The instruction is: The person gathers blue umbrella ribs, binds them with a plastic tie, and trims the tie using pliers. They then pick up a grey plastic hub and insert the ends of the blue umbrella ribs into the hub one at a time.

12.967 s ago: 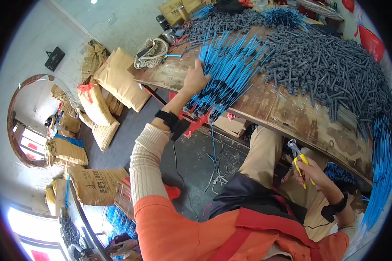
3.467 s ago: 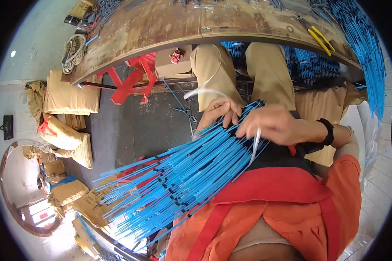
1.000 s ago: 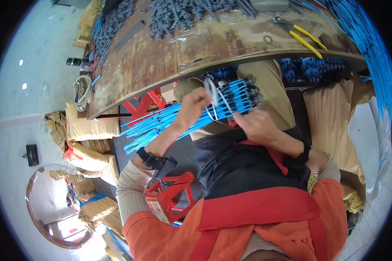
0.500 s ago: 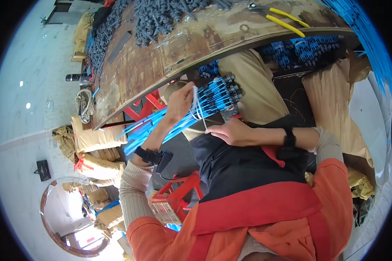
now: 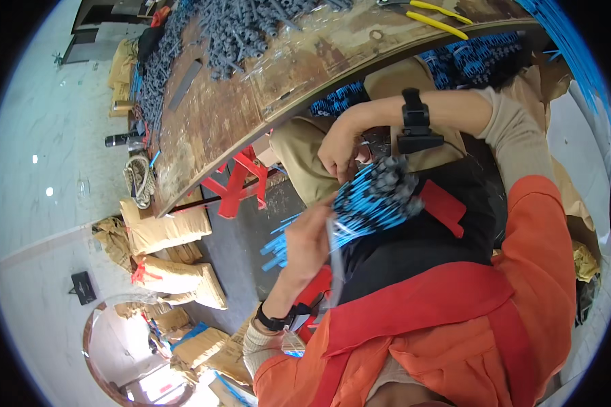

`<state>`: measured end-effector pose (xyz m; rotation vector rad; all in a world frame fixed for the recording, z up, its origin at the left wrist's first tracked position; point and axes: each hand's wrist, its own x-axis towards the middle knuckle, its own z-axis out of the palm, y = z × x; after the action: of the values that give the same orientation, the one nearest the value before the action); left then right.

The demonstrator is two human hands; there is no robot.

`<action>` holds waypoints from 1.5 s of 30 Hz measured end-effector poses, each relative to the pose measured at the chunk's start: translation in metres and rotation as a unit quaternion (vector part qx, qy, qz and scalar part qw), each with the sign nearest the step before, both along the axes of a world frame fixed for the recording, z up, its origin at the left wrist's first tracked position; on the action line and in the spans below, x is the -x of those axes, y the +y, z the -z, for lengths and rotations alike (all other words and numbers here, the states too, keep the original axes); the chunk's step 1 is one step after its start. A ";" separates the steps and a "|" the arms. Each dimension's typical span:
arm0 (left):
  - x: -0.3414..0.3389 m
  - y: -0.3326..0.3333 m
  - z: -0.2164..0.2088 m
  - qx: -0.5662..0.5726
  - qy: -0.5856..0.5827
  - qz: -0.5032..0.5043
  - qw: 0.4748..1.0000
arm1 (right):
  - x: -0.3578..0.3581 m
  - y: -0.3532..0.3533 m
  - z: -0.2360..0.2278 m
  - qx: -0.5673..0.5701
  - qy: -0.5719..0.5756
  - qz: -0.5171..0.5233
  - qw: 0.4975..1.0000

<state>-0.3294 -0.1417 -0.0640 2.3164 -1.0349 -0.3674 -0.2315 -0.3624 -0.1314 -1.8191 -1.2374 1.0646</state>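
Note:
A bundle of thin blue rods (image 5: 370, 214) with black and grey ends lies slanted over my lap, its capped ends at the right. My left hand (image 5: 307, 244) is closed around the bundle's left part, with the rods' bare tails showing beyond it. A pale, see-through strip (image 5: 336, 261), smeared by motion, hangs beside that hand's fingers. Over the bundle's far side reaches my right hand (image 5: 343, 146), fingers curled down against the rods. What its fingertips grip is hidden.
Beyond my lap stands a worn wooden table (image 5: 278, 88) with heaped grey plastic parts (image 5: 241, 30) and yellow-handled pliers (image 5: 438, 19). Under it lie more blue bundles (image 5: 472, 57). A red stool (image 5: 237, 180) and paper sacks (image 5: 173, 224) are at the left.
The bundle has turned and come nearer my body. My left hand has moved down onto it, while my right hand has swung from the near side to the far side.

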 end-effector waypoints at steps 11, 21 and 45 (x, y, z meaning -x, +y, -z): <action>-0.041 -0.033 0.050 0.018 -0.151 0.202 0.968 | 0.078 0.000 0.013 0.024 -0.274 0.468 0.840; -0.041 -0.052 0.087 0.197 0.050 -0.071 0.977 | 0.094 0.017 0.058 -0.187 -0.368 0.689 0.596; -0.148 -0.070 0.040 -0.235 0.534 0.195 0.788 | 0.112 -0.008 0.014 -0.131 -0.544 0.371 0.741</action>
<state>-0.1819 -0.2115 -0.1039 1.6791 -0.8080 -2.0035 -0.3435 -0.3706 -0.1450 -2.3919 -0.9108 -0.7289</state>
